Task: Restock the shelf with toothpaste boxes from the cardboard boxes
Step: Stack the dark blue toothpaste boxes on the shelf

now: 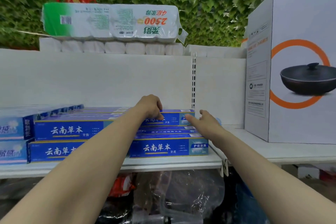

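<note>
Toothpaste box [172, 120] gripped by L hand [152, 107], wok carton [291, 71] rt

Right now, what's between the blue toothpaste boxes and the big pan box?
Mostly bare white shelf, with the right hand reaching over it; the head view shows this.

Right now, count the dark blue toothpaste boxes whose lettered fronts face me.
4. Upper left box sits atop lower left box; rear box is held by the left grip; front right box. More lie behind, fronts hidden.
</note>
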The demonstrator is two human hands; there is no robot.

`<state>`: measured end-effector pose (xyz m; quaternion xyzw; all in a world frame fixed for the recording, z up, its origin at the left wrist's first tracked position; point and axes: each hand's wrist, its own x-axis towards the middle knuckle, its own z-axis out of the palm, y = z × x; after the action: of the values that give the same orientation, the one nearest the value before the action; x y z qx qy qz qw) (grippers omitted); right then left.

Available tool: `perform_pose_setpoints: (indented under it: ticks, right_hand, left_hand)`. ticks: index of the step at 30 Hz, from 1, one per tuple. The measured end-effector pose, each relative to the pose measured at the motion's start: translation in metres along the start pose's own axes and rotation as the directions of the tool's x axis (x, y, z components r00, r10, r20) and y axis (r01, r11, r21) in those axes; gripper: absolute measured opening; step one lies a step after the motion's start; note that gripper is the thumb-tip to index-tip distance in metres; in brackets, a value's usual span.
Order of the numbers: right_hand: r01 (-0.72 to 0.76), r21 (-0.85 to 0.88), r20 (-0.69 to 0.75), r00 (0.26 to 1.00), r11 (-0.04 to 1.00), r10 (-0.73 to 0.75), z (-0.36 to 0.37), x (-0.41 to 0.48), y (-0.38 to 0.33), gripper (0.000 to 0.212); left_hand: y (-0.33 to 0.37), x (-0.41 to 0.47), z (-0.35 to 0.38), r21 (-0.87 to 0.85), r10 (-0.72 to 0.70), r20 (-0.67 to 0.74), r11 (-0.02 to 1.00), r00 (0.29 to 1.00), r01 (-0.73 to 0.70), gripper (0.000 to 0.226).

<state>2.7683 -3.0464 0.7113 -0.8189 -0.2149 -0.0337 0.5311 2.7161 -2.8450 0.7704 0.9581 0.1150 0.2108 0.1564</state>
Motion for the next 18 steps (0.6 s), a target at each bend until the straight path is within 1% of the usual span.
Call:
perform_pose_setpoints:
  ticks: [2, 4, 5, 7, 8, 10, 15, 18]
  right_hand:
    - [-0.038, 0.029, 0.051, 0.998, 0.999, 0.036, 0.004, -0.002, 0.002, 0.062]
    - [-0.064, 0.061, 0.064, 0.996, 0.996, 0.060, 0.005, -0.002, 0.005, 0.048]
    - [-0.067, 0.065, 0.069, 0.996, 0.996, 0.062, 0.005, -0.002, 0.006, 0.045]
    - [-0.065, 0.049, 0.072, 0.996, 0.997, 0.061, 0.006, -0.001, 0.007, 0.058]
    - [-0.065, 0.037, 0.071, 0.996, 0.997, 0.062, 0.007, 0.001, 0.009, 0.061]
    - [-0.063, 0.047, 0.081, 0.995, 0.997, 0.059, 0.008, 0.001, 0.009, 0.060]
    - [-0.072, 0.131, 0.175, 0.983, 0.989, 0.049, 0.010, 0.000, 0.008, 0.056]
    - [-0.055, 0.152, 0.202, 0.979, 0.987, 0.023, 0.009, -0.002, 0.006, 0.067]
  left_hand:
    - [0.000, 0.004, 0.004, 0.048, -0.026, -0.023, 0.998, 0.999, 0.027, 0.037]
    - [0.000, 0.005, 0.007, 0.058, -0.050, -0.039, 0.997, 0.998, 0.052, 0.032]
    - [0.000, 0.006, 0.009, 0.054, -0.060, -0.046, 0.997, 0.997, 0.063, 0.029]
    - [0.000, 0.007, 0.012, 0.056, -0.078, -0.061, 0.995, 0.995, 0.082, 0.027]
    - [-0.001, 0.008, 0.014, 0.060, -0.086, -0.069, 0.994, 0.994, 0.091, 0.027]
    - [-0.002, 0.010, 0.017, 0.056, -0.096, -0.090, 0.993, 0.991, 0.101, 0.026]
    - [-0.005, 0.012, 0.022, 0.049, -0.119, -0.124, 0.991, 0.985, 0.126, 0.031]
    - [-0.002, 0.005, 0.020, 0.062, -0.114, -0.133, 0.990, 0.985, 0.123, 0.041]
